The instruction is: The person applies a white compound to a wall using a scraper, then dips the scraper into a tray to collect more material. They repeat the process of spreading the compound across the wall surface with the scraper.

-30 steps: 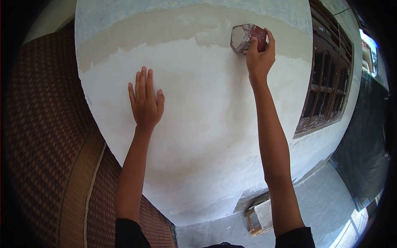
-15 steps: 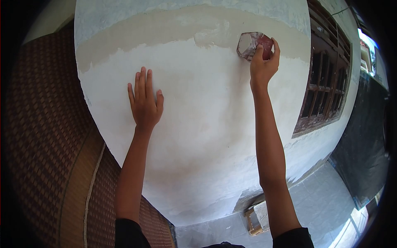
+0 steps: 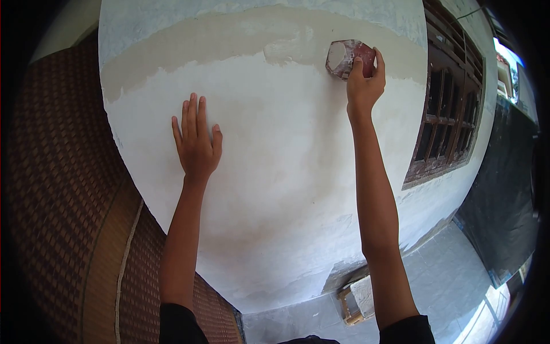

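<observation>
A pale wall (image 3: 269, 143) fills the middle of the view, with a damp-looking grey-beige band of coating across its upper part. My left hand (image 3: 197, 140) lies flat against the wall at the left, fingers spread and holding nothing. Up at the right, my right hand (image 3: 365, 86) grips a dark red, hexagonal tool (image 3: 345, 59) smeared with whitish paste. The tool is at the wall's surface, by the lower edge of the beige band. Its underside is hidden.
A brown wooden window with bars (image 3: 444, 126) is on the right. Woven matting (image 3: 63, 166) hangs at the left. Below are a grey tiled floor (image 3: 441, 275) and a small wooden-framed object (image 3: 358, 298). A dark sheet (image 3: 501, 183) hangs at the far right.
The tool in my right hand has shifted slightly upward on the wall. My left hand stays flat in about the same place, while the view has moved a little.
</observation>
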A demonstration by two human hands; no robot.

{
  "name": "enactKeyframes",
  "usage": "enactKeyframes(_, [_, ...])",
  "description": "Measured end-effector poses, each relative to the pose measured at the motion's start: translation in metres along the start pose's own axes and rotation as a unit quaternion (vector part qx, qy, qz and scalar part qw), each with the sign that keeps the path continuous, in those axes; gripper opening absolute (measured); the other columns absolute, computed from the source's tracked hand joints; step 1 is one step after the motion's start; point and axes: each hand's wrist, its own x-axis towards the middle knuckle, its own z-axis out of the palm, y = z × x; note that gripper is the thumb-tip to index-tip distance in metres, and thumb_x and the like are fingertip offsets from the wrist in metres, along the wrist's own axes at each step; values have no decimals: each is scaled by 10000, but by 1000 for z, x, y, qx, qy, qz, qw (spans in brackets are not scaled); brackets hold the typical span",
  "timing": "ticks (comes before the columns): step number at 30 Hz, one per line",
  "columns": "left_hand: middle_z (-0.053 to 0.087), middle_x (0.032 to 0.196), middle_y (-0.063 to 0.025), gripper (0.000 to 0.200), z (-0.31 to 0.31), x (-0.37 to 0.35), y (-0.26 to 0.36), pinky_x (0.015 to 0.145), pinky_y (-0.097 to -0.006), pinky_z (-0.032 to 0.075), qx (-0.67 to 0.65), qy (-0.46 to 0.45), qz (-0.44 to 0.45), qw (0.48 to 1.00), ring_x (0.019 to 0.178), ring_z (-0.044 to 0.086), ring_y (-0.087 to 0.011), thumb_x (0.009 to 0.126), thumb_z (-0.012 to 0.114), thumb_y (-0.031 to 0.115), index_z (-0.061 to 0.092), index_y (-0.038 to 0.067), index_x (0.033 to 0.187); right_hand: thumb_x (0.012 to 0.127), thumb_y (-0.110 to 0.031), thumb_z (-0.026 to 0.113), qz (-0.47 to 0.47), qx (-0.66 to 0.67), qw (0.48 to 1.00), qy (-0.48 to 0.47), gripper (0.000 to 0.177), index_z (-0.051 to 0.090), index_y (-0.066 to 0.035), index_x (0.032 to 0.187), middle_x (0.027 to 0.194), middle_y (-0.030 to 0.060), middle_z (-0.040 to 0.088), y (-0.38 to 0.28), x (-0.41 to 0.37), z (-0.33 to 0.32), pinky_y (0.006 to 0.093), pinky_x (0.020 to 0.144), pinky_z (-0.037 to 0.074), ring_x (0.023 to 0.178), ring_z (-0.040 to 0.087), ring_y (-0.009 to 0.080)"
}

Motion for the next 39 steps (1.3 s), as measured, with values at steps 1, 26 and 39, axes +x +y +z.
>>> enactKeyframes(1, [332,1647,-108,652,1,1,0,1245,-558,149,0,7,2,1000,1537,284,-291,966,520,151,334,90,1588,970,-123,630,0,1,1000,1,514,501,-25,1457,1122,162,710,1,1,1,333,869,554,968,692,204])
enactKeyframes(26, [321,1651,-115,641,-1,-1,-3,1243,-563,143,13,-6,9,1000,1542,270,-294,979,501,152,324,81,1591,978,-144,647,-58,33,982,-178,487,524,-61,1441,1048,150,718,-25,-32,39,339,852,545,939,697,204])
enactKeyframes(39, [322,1651,-118,655,0,0,-2,1244,-564,139,6,-1,12,1000,1539,276,-299,966,507,152,326,78,1591,985,-159,654,-48,58,984,-161,502,518,-109,1465,996,104,717,-21,-37,35,324,862,527,929,685,183])
